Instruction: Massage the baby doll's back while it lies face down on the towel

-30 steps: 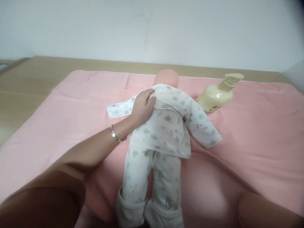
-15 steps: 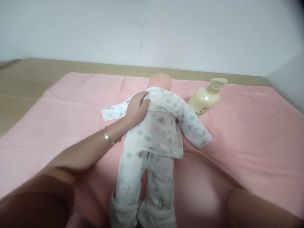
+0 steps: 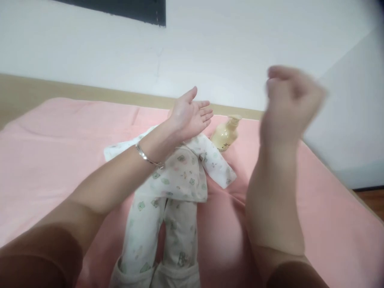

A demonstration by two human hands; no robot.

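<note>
A doll (image 3: 186, 176) in white pyjamas printed with small green and pink figures lies on a pink cloth (image 3: 69, 132), its legs toward me. Over its upper back is my left hand (image 3: 190, 116), palm turned up and fingers spread, holding nothing; it hides most of the doll's head. My right hand (image 3: 289, 104) is raised to the right, bent at the wrist and blurred, its fingers curled into a fist with nothing visible in it. Beside the doll's right-side sleeve stands a cream pump bottle (image 3: 224, 136), leaning in the view.
Behind the cloth runs a strip of wooden surface (image 3: 27, 86) against a white wall (image 3: 99, 52). A dark panel (image 3: 135, 10) shows on the wall at the top. Brown floor (image 3: 372, 200) appears past the right edge.
My left hand has lifted off the doll's back and turned palm up. My right hand has come up into view from the lower right. The camera view has shifted right.
</note>
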